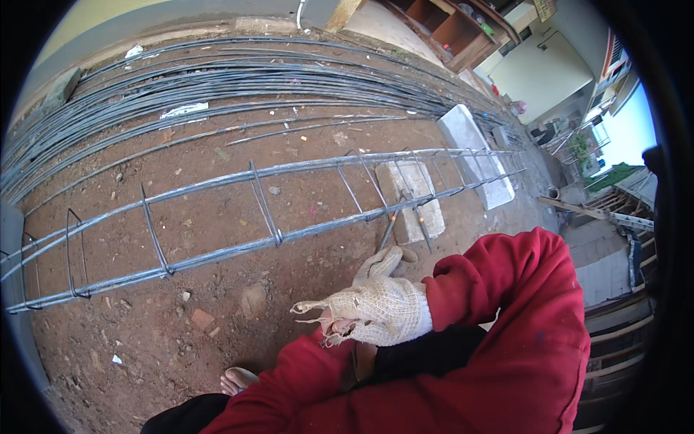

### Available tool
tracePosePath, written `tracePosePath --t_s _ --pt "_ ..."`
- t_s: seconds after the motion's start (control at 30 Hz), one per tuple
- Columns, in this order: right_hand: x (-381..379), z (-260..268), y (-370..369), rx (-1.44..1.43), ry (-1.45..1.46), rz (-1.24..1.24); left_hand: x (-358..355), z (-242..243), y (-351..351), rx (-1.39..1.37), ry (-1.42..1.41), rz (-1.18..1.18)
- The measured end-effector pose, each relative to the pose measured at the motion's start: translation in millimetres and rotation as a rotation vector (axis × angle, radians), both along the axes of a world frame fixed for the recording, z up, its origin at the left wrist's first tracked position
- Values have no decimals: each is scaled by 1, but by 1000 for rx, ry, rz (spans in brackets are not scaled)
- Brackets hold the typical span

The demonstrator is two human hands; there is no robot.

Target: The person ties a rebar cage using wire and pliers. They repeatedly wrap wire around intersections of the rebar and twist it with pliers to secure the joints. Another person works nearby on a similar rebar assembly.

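My right hand (385, 304), in a torn, cream knitted work glove, is in front of my body. A thin dark strand lies along its fingers; whether it is held is unclear. My left red sleeve (320, 358) reaches up to the glove, and my left hand is mostly hidden there. Bare skin shows at the glove's frayed edge; whose fingers these are, I cannot tell. Beyond my hands a long steel rebar cage (303, 233) with wire stirrups (263, 200) runs across the view. Pincers (422, 225) with orange marks on the handles rest at its near bar, beside a concrete block (406, 179).
Many long rebars (217, 81) lie on the dirt ground along the wall. A pale slab (477, 157) is under the cage's far part. A grey block (11, 233) stands by its left end. A wooden shelf unit (434, 27) is at the upper right. My foot (238, 380) is below.
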State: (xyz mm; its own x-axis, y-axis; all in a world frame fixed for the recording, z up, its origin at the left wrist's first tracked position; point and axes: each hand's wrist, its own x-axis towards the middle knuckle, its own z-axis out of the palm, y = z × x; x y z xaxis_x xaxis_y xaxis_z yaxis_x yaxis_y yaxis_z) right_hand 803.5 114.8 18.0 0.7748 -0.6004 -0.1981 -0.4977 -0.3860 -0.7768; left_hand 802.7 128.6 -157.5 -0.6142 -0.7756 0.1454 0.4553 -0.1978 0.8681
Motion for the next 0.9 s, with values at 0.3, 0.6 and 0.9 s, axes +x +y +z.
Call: tracePosePath --t_s 0.3,0.6,0.9 --pt "-93 -87 -9 560 -1317 -971 25 -68 71 -394 -809 357" --pt "-133 -126 -6 719 -1501 -895 -9 -20 63 147 -450 463" --pt "-172 -112 -25 -710 -306 -769 -8 -19 55 397 -391 696"
